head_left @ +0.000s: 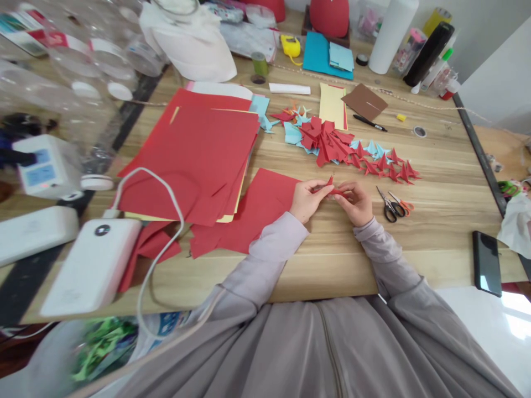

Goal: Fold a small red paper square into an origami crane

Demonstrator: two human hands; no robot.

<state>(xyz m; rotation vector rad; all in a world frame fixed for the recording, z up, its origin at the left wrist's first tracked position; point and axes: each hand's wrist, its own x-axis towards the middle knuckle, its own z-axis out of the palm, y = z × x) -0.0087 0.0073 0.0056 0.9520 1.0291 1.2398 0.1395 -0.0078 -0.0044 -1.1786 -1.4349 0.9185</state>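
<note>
Between my two hands is a small piece of folded red paper, narrow, with a pointed tip standing up. My left hand pinches its left part, and my right hand pinches its right end. Fingers cover much of the folds. Just beyond my hands lies a heap of folded red paper pieces with light blue ones under it. A row of small spiky red paper shapes trails off to the right. Flat red sheets lie beside my left wrist.
Black-handled scissors and orange-handled scissors lie right of my hands. A large stack of red sheets is at left, near a white power bank with a looping cable. A phone rests at the right edge. Plastic bottles crowd the far left.
</note>
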